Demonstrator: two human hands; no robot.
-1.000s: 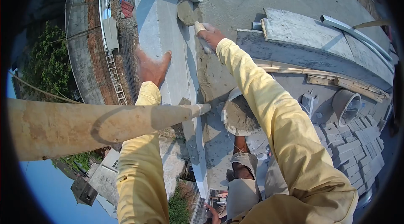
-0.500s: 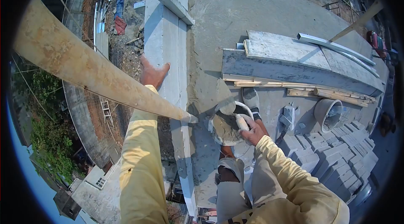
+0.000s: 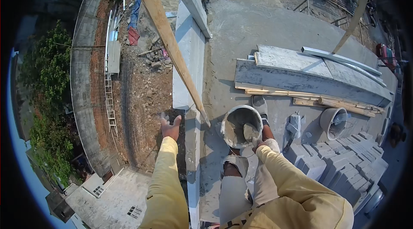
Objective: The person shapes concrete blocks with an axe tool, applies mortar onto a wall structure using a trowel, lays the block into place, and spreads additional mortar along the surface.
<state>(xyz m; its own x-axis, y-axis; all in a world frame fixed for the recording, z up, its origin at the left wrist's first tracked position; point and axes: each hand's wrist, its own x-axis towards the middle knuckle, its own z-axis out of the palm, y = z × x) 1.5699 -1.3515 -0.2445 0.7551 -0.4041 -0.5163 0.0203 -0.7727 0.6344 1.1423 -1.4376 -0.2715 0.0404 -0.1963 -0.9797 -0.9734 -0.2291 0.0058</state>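
Observation:
My left hand [image 3: 171, 127] hangs in the air just left of the low block wall [image 3: 191, 136], thumb and fingers apart, holding nothing. Between my legs stands a round bucket [image 3: 223, 128] with wet grey mortar [image 3: 235, 121] inside. The blade of a trowel [image 3: 250, 132] dips into that mortar at the right side. My right hand [image 3: 258, 144] is at the bucket's near right rim, closed on the trowel's handle, which is mostly hidden. Farther along the wall, pale blocks [image 3: 186, 78] stand higher than the part near me.
A slanting wooden pole [image 3: 172, 41] comes down beside the wall. Left of the wall the ground drops to rubble and a ladder [image 3: 110, 104]. At right are long boards [image 3: 301, 74], a second bucket [image 3: 329, 123] and stacked grey blocks [image 3: 340, 156].
My left hand has come off the pale block and moved back toward me. My right hand has lowered the trowel into the mortar. The view has shifted, so the pole appears farther away.

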